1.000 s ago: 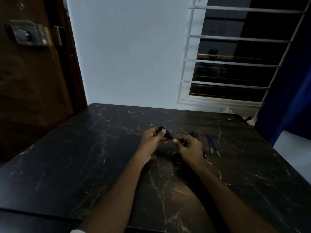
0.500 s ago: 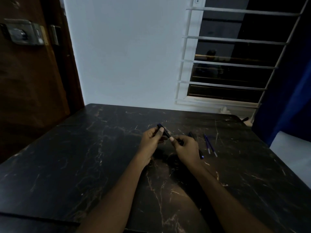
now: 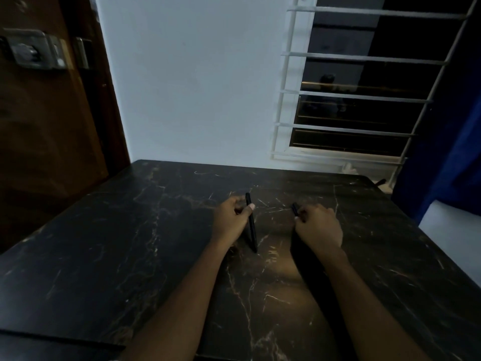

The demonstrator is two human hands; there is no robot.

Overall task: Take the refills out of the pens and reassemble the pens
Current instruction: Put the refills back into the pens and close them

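Observation:
My left hand grips a long black pen barrel that stands nearly upright, its pointed lower end close to the dark marble table. My thumb presses against the barrel's upper part. About a hand's width to the right, my right hand pinches a short dark pen part whose end sticks up past my fingers. The two pieces are apart. The loose refills that lay to the right are hidden behind my right hand or too dark to make out.
The table's far edge meets a white wall. A brown door with a metal lock stands at the left. A barred window and a blue curtain are at the right.
My hands have pulled apart. The pen held between them has separated: the long barrel stays in my left hand, now upright, and the short part has gone right with my right hand.

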